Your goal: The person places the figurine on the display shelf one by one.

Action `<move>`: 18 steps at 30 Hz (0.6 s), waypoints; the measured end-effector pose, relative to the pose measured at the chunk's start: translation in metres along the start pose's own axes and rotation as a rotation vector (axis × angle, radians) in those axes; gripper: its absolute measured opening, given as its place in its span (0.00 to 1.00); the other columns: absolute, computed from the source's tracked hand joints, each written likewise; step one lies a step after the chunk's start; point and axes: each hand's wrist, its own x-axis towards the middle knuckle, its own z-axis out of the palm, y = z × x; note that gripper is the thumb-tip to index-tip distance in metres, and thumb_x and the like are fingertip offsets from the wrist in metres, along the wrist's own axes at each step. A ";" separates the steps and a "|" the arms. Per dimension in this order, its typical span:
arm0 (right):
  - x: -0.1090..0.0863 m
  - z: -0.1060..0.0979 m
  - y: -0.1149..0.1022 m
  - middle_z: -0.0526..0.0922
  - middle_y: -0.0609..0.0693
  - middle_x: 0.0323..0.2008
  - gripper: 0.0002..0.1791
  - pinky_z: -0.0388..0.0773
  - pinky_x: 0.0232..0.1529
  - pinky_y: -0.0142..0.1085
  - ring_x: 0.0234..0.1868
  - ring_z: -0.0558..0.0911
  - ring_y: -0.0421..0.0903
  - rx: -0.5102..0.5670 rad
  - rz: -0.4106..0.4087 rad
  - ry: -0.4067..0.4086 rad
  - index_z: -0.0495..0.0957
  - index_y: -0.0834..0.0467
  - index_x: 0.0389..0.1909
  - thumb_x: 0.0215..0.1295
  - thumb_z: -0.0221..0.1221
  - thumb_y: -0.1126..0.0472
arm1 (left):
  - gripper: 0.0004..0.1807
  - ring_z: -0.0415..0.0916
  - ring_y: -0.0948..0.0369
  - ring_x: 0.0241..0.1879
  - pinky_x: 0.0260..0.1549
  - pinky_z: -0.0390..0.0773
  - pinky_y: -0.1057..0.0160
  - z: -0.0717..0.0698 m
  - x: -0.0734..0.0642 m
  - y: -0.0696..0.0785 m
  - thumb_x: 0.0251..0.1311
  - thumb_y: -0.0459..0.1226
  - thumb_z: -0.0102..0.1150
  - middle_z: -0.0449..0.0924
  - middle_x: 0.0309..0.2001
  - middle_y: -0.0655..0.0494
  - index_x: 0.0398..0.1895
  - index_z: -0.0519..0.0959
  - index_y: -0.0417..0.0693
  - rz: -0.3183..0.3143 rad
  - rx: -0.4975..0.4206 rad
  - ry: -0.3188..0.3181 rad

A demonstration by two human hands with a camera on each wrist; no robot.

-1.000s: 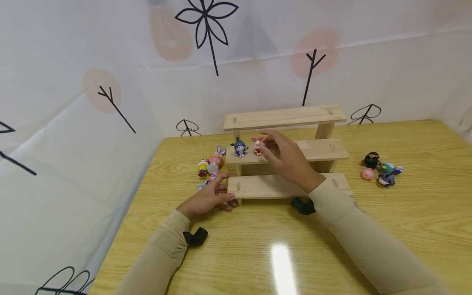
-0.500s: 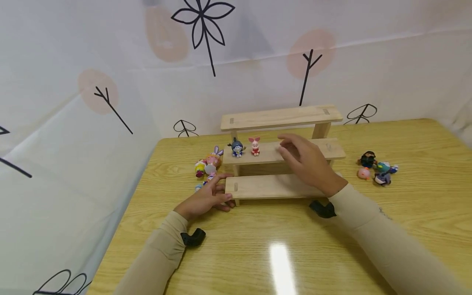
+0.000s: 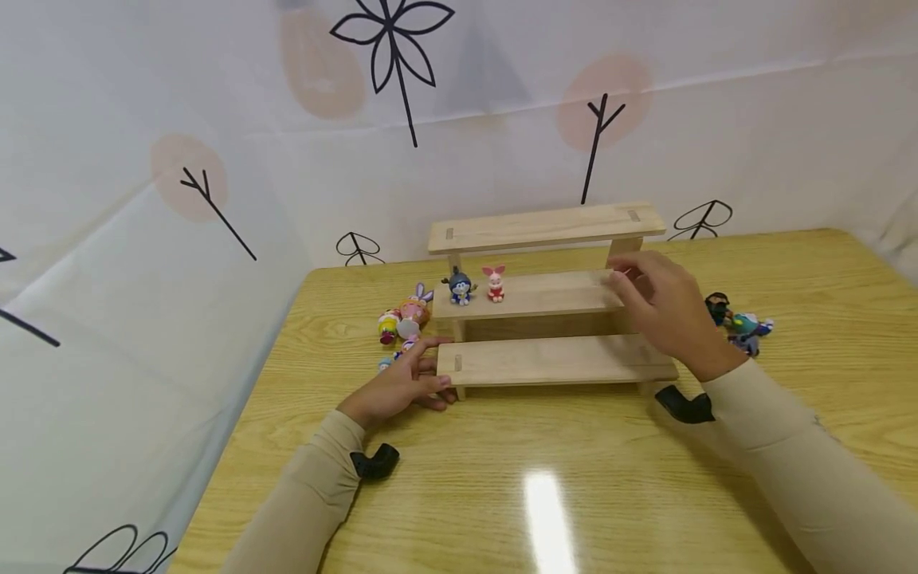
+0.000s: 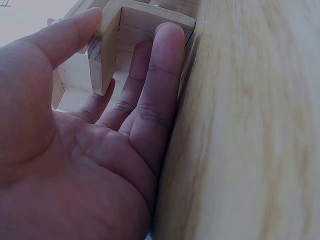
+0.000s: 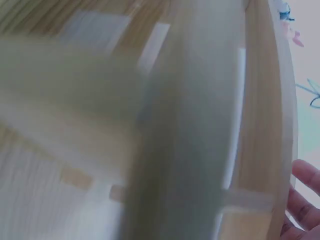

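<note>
The person's left hand (image 3: 398,388) holds the left end of a three-tiered wooden shelf (image 3: 552,360), its thumb against the near edge of the lowest board and its fingers, fairly straight, on the other side of the board's end. The right hand (image 3: 663,311) is over the right end of the middle board, thumb and index finger apart and loosely bent, with nothing between them; whether it touches the wood cannot be told, and the right wrist view is blurred.

The shelf stands upright towards the far side of a wood-grain table (image 3: 459,494). Near the left end of its middle board, a blue figurine (image 3: 460,289) sits just left of a pink-eared figurine (image 3: 495,285). A cluster of figurines (image 3: 413,312) lies left of the shelf, partly behind the left hand; another group of figurines (image 3: 746,324) lies to the right, partly covered by the right hand. Beyond the table hangs a patterned white cloth (image 3: 502,159).
</note>
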 end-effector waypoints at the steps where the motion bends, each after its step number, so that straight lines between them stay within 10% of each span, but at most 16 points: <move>1: -0.001 -0.002 0.002 0.82 0.58 0.44 0.16 0.70 0.40 0.34 0.41 0.78 0.49 -0.006 0.005 0.005 0.78 0.63 0.56 0.76 0.53 0.59 | 0.38 0.83 0.54 0.48 0.48 0.86 0.52 0.000 0.000 0.000 0.72 0.38 0.57 0.72 0.62 0.37 0.78 0.49 0.61 0.000 0.000 0.000; 7: -0.007 -0.009 0.021 0.82 0.60 0.46 0.15 0.65 0.42 0.28 0.43 0.70 0.31 0.014 0.058 0.063 0.81 0.63 0.54 0.76 0.54 0.58 | 0.37 0.83 0.54 0.48 0.48 0.86 0.52 0.000 0.000 0.001 0.72 0.38 0.57 0.72 0.62 0.36 0.77 0.50 0.62 -0.001 0.000 -0.006; 11: -0.007 -0.016 0.029 0.81 0.63 0.51 0.17 0.66 0.50 0.31 0.51 0.75 0.42 0.049 0.105 0.082 0.81 0.64 0.54 0.77 0.52 0.57 | 0.37 0.83 0.54 0.48 0.48 0.86 0.53 0.000 0.000 0.001 0.72 0.39 0.57 0.72 0.62 0.36 0.77 0.50 0.61 -0.005 0.000 -0.004; 18: -0.007 -0.030 0.048 0.79 0.46 0.50 0.24 0.66 0.34 0.23 0.43 0.73 0.26 0.068 0.281 0.034 0.78 0.59 0.58 0.80 0.43 0.48 | 0.37 0.83 0.55 0.48 0.48 0.86 0.53 -0.001 0.000 0.000 0.72 0.39 0.57 0.72 0.62 0.36 0.77 0.50 0.62 -0.006 -0.003 0.001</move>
